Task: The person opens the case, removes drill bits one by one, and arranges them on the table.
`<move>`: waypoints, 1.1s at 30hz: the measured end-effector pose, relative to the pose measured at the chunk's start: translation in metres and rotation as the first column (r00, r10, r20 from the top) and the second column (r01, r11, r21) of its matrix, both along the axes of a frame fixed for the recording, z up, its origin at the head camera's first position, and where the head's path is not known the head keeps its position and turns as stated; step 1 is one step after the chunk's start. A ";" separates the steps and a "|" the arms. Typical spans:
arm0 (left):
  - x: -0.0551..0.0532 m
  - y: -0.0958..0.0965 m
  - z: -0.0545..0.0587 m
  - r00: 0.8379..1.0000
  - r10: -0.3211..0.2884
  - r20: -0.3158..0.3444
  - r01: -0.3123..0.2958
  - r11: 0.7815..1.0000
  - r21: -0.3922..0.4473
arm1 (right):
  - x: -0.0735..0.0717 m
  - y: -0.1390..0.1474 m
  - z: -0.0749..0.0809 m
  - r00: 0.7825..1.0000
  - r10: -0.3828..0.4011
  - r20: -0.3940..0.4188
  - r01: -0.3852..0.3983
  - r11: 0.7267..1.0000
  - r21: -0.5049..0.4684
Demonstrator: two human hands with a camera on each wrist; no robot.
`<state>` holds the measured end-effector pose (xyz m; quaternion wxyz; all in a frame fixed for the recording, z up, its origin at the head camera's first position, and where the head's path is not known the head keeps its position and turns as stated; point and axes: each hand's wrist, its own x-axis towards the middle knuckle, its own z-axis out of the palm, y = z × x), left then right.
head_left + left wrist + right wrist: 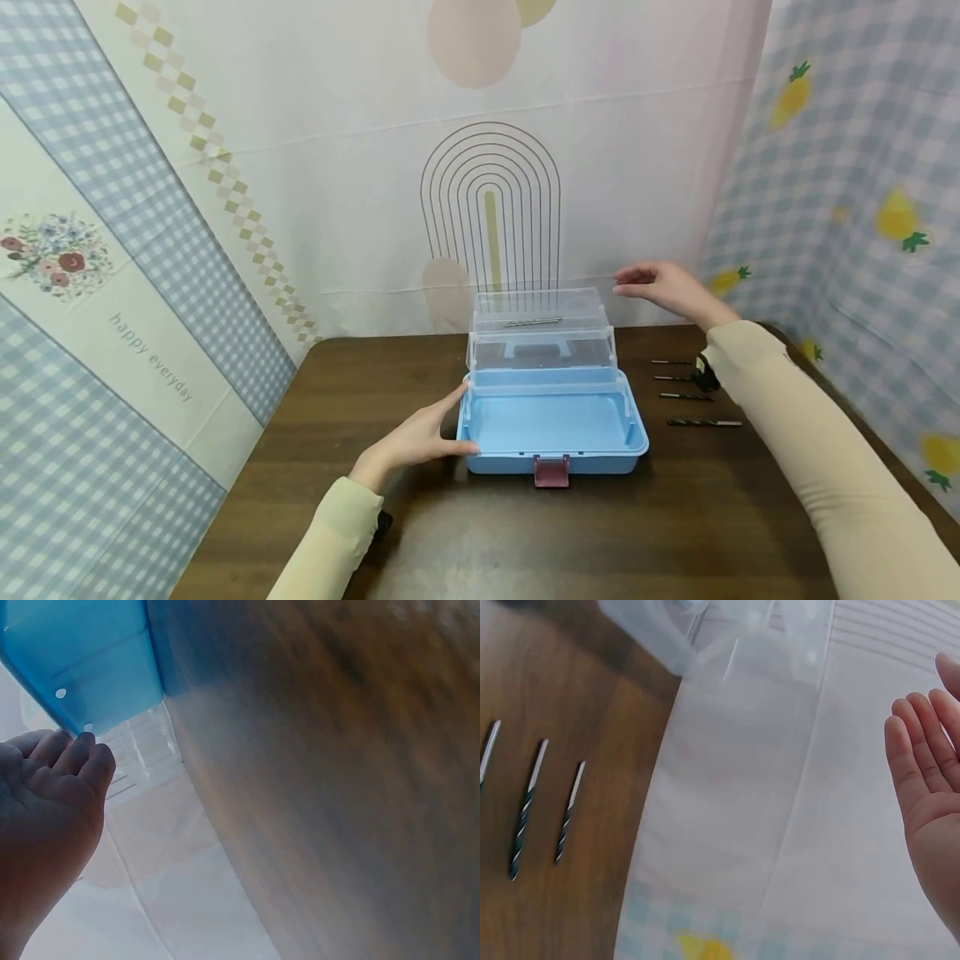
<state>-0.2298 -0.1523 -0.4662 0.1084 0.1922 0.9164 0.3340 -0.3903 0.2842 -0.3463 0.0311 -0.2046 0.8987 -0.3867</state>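
Observation:
A light blue toolbox (555, 422) stands on the table with its clear trays (543, 340) raised at the back and its pink latch (552, 472) hanging down in front. Thin metal bits (533, 322) lie in the upper tray. At the box's left end, my left hand (420, 433) rests with thumb at the front rim and fingers along the side; the left wrist view shows the fingertips by the blue wall (97, 667). My right hand (660, 287) hovers right of the trays, fingers extended, holding nothing. Several drill bits (705, 423) lie right of the box.
The brown wooden table (360, 375) ends at a cloth-covered back wall (360, 208). Patterned cloth (885, 275) also hangs at the right, and checked cloth (97, 208) at the left.

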 end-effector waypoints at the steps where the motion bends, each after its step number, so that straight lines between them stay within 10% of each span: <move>1: 0.000 0.000 0.000 1.000 0.000 -0.001 0.000 1.000 -0.001 | -0.001 -0.003 0.002 1.000 0.007 0.003 -0.007 1.000 0.001; 13: -0.003 -0.002 -0.001 1.000 0.010 -0.001 -0.010 1.000 -0.006 | -0.011 -0.037 0.022 0.996 0.073 -0.049 -0.072 0.997 0.014; 33: -0.003 -0.002 -0.002 1.000 0.006 -0.006 -0.006 1.000 -0.024 | -0.017 -0.067 0.006 0.984 0.176 -0.038 -0.170 0.978 0.124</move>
